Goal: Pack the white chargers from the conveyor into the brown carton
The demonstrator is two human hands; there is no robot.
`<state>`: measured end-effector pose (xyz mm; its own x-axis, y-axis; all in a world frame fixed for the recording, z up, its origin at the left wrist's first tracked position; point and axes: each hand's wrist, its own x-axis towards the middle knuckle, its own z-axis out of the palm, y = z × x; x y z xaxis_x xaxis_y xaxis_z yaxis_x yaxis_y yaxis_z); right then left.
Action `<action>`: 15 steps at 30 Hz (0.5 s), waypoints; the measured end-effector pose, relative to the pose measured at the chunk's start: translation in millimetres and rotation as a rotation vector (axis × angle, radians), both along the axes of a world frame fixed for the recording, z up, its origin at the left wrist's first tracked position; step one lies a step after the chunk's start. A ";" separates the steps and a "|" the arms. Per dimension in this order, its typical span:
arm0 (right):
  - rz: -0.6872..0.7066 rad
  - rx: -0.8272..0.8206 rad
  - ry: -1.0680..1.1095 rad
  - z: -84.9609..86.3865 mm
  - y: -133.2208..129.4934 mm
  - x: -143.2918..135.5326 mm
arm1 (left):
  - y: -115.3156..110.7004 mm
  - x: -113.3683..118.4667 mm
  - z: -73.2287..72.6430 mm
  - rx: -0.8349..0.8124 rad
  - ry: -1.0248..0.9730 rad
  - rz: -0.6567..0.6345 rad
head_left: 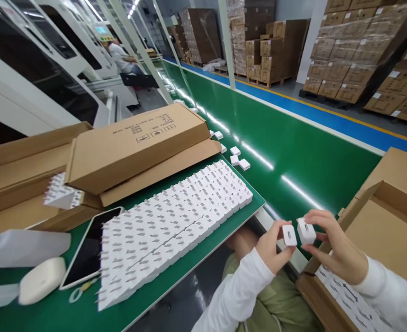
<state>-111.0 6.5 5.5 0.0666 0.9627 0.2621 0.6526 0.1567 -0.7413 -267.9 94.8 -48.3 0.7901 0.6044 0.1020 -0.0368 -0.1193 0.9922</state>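
My left hand (272,246) pinches a small white charger block (289,235) between thumb and fingers, its slotted end facing me. Close beside it, my right hand (341,244) grips a second white charger block (306,231), also with a slot showing. Both are held up over the belt edge, above my lap. To the left, many white chargers (175,221) stand in tight rows on the green table, metal prongs up. Below my right hand, an open carton (390,221) holds more chargers (348,295) in rows.
Loose white blocks (244,164) lie on the green conveyor (293,138). A cardboard box (141,138), a tablet (89,249), a cream case (42,280) and a white bottle (30,249) sit at left. A person (122,57) sits far back; stacked cartons (355,50) stand behind.
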 end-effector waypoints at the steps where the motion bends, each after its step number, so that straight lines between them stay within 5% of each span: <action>1: -0.010 0.057 0.003 0.5 -7.6 -6.8 | -6.4 -3.3 2.8 0.019 -0.056 -0.008; 5: -0.016 0.022 -0.085 -0.2 -32.9 -20.8 | -23.2 -15.6 14.2 0.197 -0.205 0.001; 9: 0.003 -0.039 0.050 -5.2 -42.8 -19.3 | -31.0 -19.7 22.5 0.410 -0.227 0.014; 15: -0.005 -0.122 0.048 0.6 -58.4 2.1 | -29.2 -18.3 35.2 0.454 -0.161 -0.103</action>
